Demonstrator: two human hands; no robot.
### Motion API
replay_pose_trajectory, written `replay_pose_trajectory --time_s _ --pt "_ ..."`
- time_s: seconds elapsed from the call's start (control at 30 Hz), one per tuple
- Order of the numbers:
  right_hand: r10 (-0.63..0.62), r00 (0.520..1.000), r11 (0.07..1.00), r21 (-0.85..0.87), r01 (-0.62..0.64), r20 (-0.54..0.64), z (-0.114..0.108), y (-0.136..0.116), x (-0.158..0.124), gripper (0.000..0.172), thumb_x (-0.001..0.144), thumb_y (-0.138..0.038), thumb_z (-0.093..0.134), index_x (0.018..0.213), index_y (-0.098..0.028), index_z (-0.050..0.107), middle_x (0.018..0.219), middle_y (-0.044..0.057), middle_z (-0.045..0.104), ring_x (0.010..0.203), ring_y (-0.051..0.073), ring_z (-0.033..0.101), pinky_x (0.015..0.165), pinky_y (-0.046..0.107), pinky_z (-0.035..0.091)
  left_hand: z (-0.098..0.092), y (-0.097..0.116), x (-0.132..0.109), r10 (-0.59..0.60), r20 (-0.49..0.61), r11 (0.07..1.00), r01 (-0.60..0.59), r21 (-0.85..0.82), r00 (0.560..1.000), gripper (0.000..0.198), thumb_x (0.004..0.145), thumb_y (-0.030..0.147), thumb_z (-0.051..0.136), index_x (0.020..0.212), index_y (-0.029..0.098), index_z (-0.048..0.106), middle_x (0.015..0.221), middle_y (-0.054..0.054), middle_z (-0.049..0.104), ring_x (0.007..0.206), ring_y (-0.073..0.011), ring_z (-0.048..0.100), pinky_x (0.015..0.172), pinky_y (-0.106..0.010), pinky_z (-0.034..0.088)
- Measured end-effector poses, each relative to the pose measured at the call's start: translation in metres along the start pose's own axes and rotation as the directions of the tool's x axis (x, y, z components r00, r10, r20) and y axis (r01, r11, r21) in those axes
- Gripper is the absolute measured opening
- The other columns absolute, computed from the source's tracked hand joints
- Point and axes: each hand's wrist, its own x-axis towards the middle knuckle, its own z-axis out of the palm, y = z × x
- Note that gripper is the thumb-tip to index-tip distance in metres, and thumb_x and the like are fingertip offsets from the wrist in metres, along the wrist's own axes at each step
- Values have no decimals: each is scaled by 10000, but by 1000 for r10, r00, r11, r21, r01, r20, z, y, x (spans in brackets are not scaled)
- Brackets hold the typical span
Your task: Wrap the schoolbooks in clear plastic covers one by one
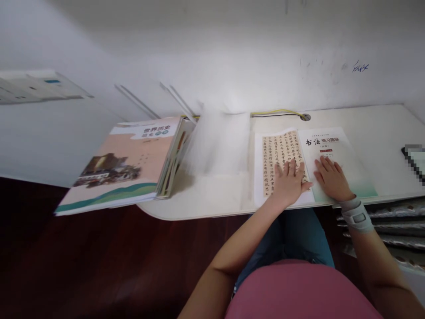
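Note:
A calligraphy workbook [345,150] lies spread flat on the narrow white desk. Its left side carries columns of brush-written characters; its right side is pale green with a printed title. My left hand [289,180] rests palm down on the left side, close to the fold, fingers stretched out. On the right side lies my right hand [333,178], also flat with its fingers spread, and a grey band [357,215] circles that wrist. To the left of the workbook are see-through plastic sheets [219,146], hazy in outline.
A stack of books [122,164] with a pink world history cover overhangs the desk's left end. Yellow and dark cables [275,113] run along the wall to a round hole [305,117]. A dark-edged object [415,159], partly blurred out, sits at the far right.

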Motion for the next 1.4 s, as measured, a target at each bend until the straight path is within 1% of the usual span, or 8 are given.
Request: replay_pose_trajectory --time_s 0.17,0.37,0.57,0.87,1.1,1.2,1.3,1.4 --pt "-8 1000 1000 -10 8 9 0 1 0 506 972 -346 268 1369 -101 465 1444 163 445 1326 286 409 1074 460 310 11 -7 -2 -65 16 997 64 44 998 751 924 611 220 1481 108 267 1517 -210 265 1420 -348 215 1112 -643 123" --pt "-8 1000 1000 2 8 8 2 2 0 507 966 -350 278 1383 -119 450 1455 165 429 1339 285 392 1071 478 313 11 -19 -9 -62 -20 995 64 83 998 731 938 570 268 1449 50 318 1493 -230 305 1409 -340 254 1119 -642 94" --pt "-16 1000 1000 -9 16 4 4 3 0 504 963 -351 300 1382 -118 453 1457 154 430 1335 283 398 1076 463 316 13 -14 -18 -70 -36 989 74 129 997 718 949 529 287 1429 -3 339 1466 -267 324 1394 -343 286 1140 -575 138" --pt "-28 1000 1000 1 28 -2 0 1 -1 488 976 -345 282 1364 -118 472 1445 139 450 1330 268 412 1075 447 319 11 -15 -23 -49 -36 981 55 186 998 715 936 534 347 1403 -6 387 1424 -277 390 1359 -356 352 1134 -567 165" --pt "-24 1000 1000 7 24 -11 -2 0 0 478 971 -328 298 1359 -114 480 1442 145 452 1326 273 416 1079 448 312 16 1 -27 -50 -76 981 63 184 996 729 929 531 371 1346 -62 445 1381 -308 427 1318 -374 408 1115 -500 261" --pt "-27 1000 1000 -3 27 -11 0 1 0 482 973 -330 291 1361 -113 477 1439 150 454 1324 277 419 1073 453 318 17 0 -28 -45 -95 984 61 167 994 728 925 542 369 1335 -52 467 1370 -302 449 1311 -379 417 1117 -531 246" --pt "-29 999 1000 -9 28 -27 1 1 -1 482 973 -333 287 1361 -117 477 1438 145 458 1324 278 418 1064 457 328 15 -11 -25 -88 -105 981 104 163 991 705 941 524 336 1353 -38 450 1391 -281 437 1322 -378 404 1123 -597 177" --pt "-39 999 999 -2 39 -28 2 1 -1 474 971 -328 301 1350 -116 490 1432 144 465 1319 278 426 1064 456 331 15 -20 -23 -116 -94 979 130 156 989 680 953 495 319 1370 -30 428 1411 -269 418 1337 -366 388 1128 -614 138"
